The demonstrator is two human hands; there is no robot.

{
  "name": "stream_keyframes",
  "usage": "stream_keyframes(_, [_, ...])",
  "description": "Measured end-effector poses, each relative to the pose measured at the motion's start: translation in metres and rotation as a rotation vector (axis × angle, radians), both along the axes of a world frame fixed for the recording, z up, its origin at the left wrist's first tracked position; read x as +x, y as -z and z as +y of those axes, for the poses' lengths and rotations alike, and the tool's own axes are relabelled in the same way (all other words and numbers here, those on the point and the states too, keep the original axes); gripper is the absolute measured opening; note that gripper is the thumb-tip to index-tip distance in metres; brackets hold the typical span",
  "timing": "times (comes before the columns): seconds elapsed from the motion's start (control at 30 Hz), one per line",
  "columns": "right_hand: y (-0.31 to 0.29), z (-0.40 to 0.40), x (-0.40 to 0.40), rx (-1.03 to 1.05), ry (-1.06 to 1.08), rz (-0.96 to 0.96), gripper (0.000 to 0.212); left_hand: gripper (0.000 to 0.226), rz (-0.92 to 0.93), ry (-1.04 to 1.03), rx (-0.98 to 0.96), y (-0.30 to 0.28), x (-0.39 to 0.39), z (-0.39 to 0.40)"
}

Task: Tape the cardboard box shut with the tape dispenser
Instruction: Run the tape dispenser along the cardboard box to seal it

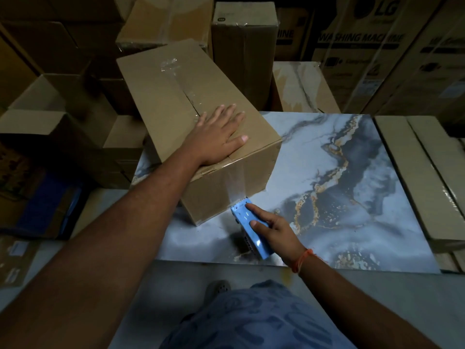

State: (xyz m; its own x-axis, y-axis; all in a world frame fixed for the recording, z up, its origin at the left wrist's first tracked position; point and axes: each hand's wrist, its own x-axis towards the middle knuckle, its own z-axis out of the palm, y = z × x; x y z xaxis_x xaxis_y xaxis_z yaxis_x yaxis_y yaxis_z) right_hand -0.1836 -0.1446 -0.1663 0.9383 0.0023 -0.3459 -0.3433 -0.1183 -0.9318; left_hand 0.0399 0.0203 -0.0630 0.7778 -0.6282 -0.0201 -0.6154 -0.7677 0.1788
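A long brown cardboard box (pixel 171 91) lies on a marble-patterned slab (pixel 352 187), its top flaps closed with clear tape along the seam. My left hand (pixel 219 134) presses flat on the near end of the box top, fingers spread. My right hand (pixel 274 230) grips a light blue tape dispenser (pixel 251 227) low against the box's near end face. A strip of clear tape (pixel 235 182) runs from the dispenser's toothed edge up the end face to the top seam.
Stacked cardboard boxes surround the slab: a tall box (pixel 244 46) behind, large appliance cartons (pixel 377 46) at the back right, flat cartons (pixel 422 172) on the right, open boxes (pixel 50 127) on the left. My knee and shoe (pixel 216 288) are below.
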Motion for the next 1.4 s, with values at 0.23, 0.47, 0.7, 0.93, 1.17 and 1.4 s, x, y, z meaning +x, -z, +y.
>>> stream_keyframes(0.23, [-0.006, 0.007, 0.007, 0.018, 0.063, 0.041, 0.043, 0.086, -0.003, -0.005, 0.006, -0.001, -0.001, 0.000])
stream_keyframes(0.47, [-0.008, 0.015, 0.012, 0.011, 0.114, 0.076, 0.043, 0.082, -0.006, -0.003, 0.002, 0.000, 0.000, 0.000])
stream_keyframes(0.7, [-0.016, 0.016, 0.018, 0.017, 0.138, 0.131, 0.042, 0.076, -0.013, -0.003, 0.008, 0.001, 0.000, -0.001])
stream_keyframes(0.93, [-0.028, 0.021, 0.045, 0.119, 0.205, 0.275, 0.046, 0.073, -0.010, -0.011, 0.011, -0.001, -0.001, -0.002])
stream_keyframes(1.17, [-0.031, 0.025, 0.051, 0.106, 0.216, 0.304, 0.045, 0.074, -0.002, -0.016, 0.007, 0.000, -0.002, -0.002])
stream_keyframes(1.4, [-0.031, 0.023, 0.038, 0.133, 0.221, 0.298, 0.046, 0.072, -0.006, -0.019, 0.011, 0.000, -0.002, -0.002])
